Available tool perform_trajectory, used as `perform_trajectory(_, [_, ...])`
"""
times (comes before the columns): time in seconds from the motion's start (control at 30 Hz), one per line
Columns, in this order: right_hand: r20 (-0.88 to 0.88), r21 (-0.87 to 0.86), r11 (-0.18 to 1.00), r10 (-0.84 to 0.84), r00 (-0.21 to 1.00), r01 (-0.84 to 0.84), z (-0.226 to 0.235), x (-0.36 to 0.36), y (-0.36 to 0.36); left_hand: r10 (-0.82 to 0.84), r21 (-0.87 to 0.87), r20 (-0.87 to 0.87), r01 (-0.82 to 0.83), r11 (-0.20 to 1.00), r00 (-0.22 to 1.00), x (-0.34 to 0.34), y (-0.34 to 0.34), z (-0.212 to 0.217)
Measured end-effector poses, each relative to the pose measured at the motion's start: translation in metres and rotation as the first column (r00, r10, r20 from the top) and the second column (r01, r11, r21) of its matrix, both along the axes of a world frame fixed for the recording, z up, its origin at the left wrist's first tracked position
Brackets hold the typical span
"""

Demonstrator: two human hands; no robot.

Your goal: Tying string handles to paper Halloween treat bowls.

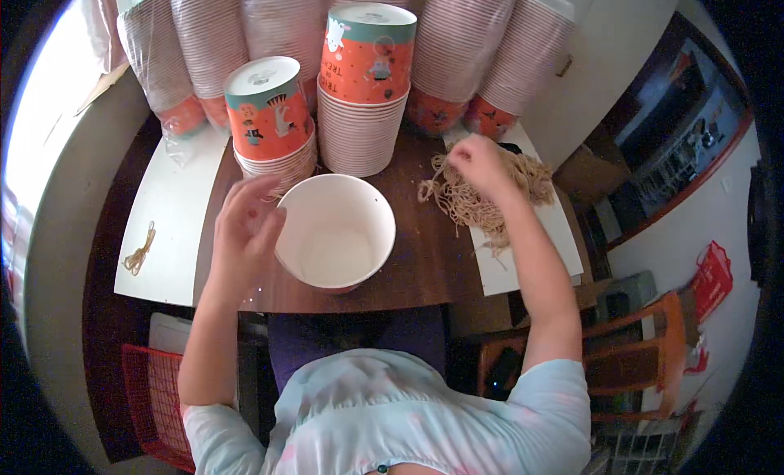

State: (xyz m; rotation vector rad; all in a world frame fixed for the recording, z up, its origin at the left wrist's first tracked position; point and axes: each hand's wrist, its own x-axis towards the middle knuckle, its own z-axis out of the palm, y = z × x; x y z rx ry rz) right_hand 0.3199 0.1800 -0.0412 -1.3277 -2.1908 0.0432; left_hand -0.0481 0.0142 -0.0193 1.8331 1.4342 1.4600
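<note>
A white-lined paper bucket stands upright in front of me, its open mouth facing up and its inside bare. My left hand is at its left rim, fingers curved and apart, thumb close to the wall; I cannot tell whether it touches. Over a heap of tan twine cords on the right, my right hand has its fingers drawn together in a pinch. Whatever they hold is hidden. Two small holes show near the bucket's rim.
Upside-down orange and teal bucket stacks, one short and one tall, stand behind the open bucket. Bagged stacks line the back. A small cord bundle lies on the left white panel. A wooden chair stands at right.
</note>
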Motion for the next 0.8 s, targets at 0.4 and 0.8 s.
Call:
perform_trajectory(0.4, [-0.575,-0.487,0.799,0.009,0.818,-0.351,0.146,-0.021,-0.015,-0.691,0.073,0.279,0.703,0.707,0.666,0.176,0.137,0.055])
perform_trajectory(0.8, [-0.817,-0.02,0.852,0.288,0.5,-0.522,0.233,0.016,-0.061,-0.666,-0.394,-0.405,0.538,0.745,0.626,0.216,0.188,-0.005])
